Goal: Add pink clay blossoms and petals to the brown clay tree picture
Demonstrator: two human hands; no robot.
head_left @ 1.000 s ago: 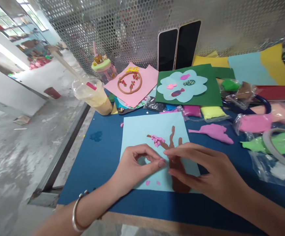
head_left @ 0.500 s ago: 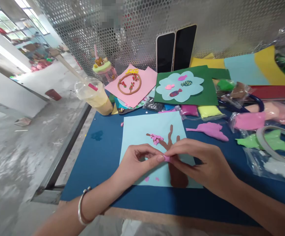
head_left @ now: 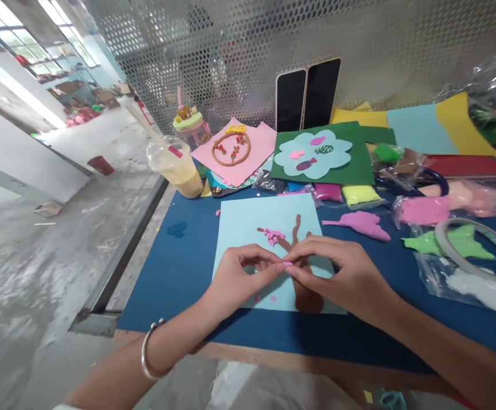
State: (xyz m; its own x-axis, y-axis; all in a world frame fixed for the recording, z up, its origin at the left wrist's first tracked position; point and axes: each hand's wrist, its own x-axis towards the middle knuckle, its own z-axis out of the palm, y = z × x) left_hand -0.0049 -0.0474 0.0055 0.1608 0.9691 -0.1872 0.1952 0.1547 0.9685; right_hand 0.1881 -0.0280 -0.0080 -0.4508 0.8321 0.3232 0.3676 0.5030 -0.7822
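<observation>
A shiny, thin, round silver metal bracelet with little ball ends circles the left wrist.

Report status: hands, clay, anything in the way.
Left hand, right hand: both pinching a pink clay piece. Piece over the light-blue sheet. Hands hide part of the brown tree.

Left of the light-blue sheet, the blue counter offers open passage between the left forearm and the drink cup. Behind the sheet, clay packets, the green card and upright phones block the way to the perforated wall. On the right, a narrow strip parts the purple clay piece from the green clay and tape roll.
</observation>
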